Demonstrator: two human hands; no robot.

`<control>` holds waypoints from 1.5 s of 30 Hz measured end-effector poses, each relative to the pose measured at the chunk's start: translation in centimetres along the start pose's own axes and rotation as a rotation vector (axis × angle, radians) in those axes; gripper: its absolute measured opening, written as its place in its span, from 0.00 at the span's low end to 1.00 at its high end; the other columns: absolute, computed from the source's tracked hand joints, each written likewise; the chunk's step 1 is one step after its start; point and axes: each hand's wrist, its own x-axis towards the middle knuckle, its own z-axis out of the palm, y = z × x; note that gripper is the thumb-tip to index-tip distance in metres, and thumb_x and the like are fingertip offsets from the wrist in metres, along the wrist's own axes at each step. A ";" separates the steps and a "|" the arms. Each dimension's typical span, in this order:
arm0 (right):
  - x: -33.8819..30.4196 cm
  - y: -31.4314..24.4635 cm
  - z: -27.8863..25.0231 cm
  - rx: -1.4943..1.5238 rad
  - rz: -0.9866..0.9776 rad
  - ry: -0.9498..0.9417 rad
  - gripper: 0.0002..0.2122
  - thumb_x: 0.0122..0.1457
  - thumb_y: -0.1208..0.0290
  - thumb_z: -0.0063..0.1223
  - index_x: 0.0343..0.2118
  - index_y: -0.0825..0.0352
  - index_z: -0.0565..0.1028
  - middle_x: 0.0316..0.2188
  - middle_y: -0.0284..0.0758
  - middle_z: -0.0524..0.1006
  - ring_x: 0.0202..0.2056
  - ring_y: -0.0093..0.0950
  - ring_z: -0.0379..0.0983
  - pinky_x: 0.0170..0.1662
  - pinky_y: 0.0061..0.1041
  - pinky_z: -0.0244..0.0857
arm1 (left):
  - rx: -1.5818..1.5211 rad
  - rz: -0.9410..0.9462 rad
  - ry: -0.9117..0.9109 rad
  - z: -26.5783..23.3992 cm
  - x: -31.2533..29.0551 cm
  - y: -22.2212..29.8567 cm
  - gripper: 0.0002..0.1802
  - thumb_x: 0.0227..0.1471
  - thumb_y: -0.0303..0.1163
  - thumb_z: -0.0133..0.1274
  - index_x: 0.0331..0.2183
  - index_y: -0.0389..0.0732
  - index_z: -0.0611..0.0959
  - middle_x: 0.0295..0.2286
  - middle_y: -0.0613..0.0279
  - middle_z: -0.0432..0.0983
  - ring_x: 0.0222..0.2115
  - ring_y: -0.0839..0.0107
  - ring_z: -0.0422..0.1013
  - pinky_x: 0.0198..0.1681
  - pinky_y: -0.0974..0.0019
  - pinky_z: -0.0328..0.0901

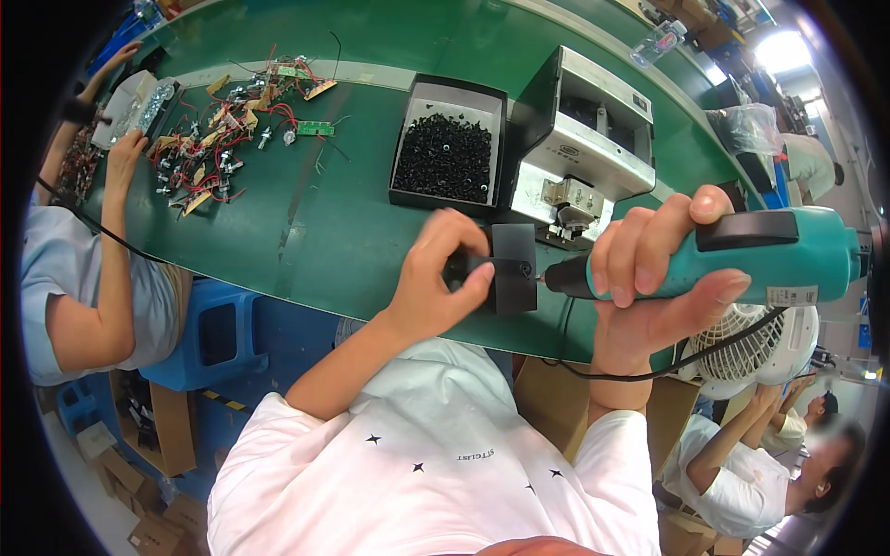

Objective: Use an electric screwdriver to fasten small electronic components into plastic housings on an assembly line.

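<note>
My right hand (663, 250) is wrapped round a teal electric screwdriver (779, 264), which lies level and points left. Its dark tip meets, or nearly meets, the face of a black plastic part (514, 283) with a screw or hole in it. Thumb and fingers of my left hand (440, 264) close on the left side of that part, in front of the bench edge. A black box of small black screws (445, 153) stands just beyond my left hand. Behind the screwdriver tip is a metal screw feeder (579, 139).
Wired circuit boards (222, 130) lie heaped on the green bench (324, 213) at the left. A co-worker's hand (125, 157) is near them, by a blue stool (209, 334). A white fan (756, 347) stands at the right. The screwdriver's black cord (640, 377) hangs below my right wrist.
</note>
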 end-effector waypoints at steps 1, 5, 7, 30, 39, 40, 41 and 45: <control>0.0 0.0 0.0 -0.007 -0.005 -0.004 0.23 0.58 0.48 0.47 0.47 0.63 0.65 0.14 0.26 0.64 0.12 0.17 0.59 0.13 0.15 0.56 | 0.146 0.167 0.080 0.5 0.4 0.9 0.05 0.43 0.27 0.55 0.24 0.40 0.74 0.23 0.68 0.67 0.25 0.74 0.59 0.33 0.69 0.57; 0.0 -0.4 0.7 -0.029 -0.031 -0.012 0.23 0.58 0.48 0.47 0.47 0.63 0.65 0.15 0.27 0.64 0.12 0.17 0.59 0.14 0.16 0.56 | 0.594 0.661 0.318 1.6 1.1 3.2 0.07 0.39 0.29 0.59 0.25 0.41 0.77 0.24 0.68 0.69 0.29 0.71 0.62 0.42 0.62 0.60; 0.0 -0.7 1.0 -0.039 -0.047 -0.018 0.23 0.58 0.48 0.47 0.47 0.63 0.65 0.15 0.27 0.65 0.12 0.17 0.59 0.14 0.16 0.56 | 0.632 0.699 0.267 1.5 1.1 2.5 0.08 0.37 0.30 0.60 0.26 0.42 0.78 0.24 0.69 0.70 0.32 0.70 0.63 0.46 0.59 0.58; -0.5 -0.6 1.0 -0.153 -0.105 0.001 0.24 0.57 0.45 0.48 0.46 0.61 0.65 0.14 0.25 0.64 0.12 0.17 0.58 0.15 0.16 0.57 | 0.387 0.549 0.292 2.7 0.8 3.1 0.36 0.27 0.35 0.66 0.44 0.41 0.74 0.38 0.64 0.72 0.40 0.61 0.65 0.51 0.58 0.56; -0.2 -0.1 1.1 -0.170 0.019 0.119 0.21 0.56 0.46 0.50 0.41 0.61 0.66 0.12 0.25 0.63 0.10 0.16 0.56 0.13 0.16 0.55 | 0.592 0.450 0.151 1.5 0.4 2.4 0.44 0.26 0.36 0.67 0.49 0.40 0.70 0.45 0.58 0.70 0.46 0.60 0.66 0.52 0.59 0.59; -0.1 0.0 1.1 -0.171 0.021 0.118 0.21 0.56 0.46 0.50 0.41 0.61 0.66 0.12 0.25 0.63 0.10 0.16 0.56 0.13 0.16 0.55 | 0.590 0.450 0.152 1.5 0.4 2.3 0.44 0.26 0.36 0.67 0.49 0.40 0.70 0.45 0.58 0.70 0.46 0.60 0.66 0.52 0.59 0.59; 0.0 0.2 1.3 -0.189 0.047 0.119 0.21 0.55 0.47 0.51 0.40 0.61 0.66 0.12 0.25 0.63 0.09 0.16 0.56 0.12 0.16 0.55 | 0.580 0.444 0.156 1.5 0.3 2.2 0.44 0.26 0.36 0.67 0.49 0.39 0.70 0.45 0.58 0.70 0.45 0.60 0.66 0.52 0.59 0.59; 0.2 0.7 1.6 -0.244 0.124 0.122 0.21 0.54 0.47 0.52 0.38 0.61 0.66 0.11 0.26 0.63 0.08 0.16 0.55 0.11 0.16 0.54 | 0.548 0.428 0.167 1.7 0.1 1.4 0.43 0.27 0.36 0.66 0.49 0.38 0.69 0.44 0.59 0.70 0.44 0.61 0.66 0.52 0.60 0.59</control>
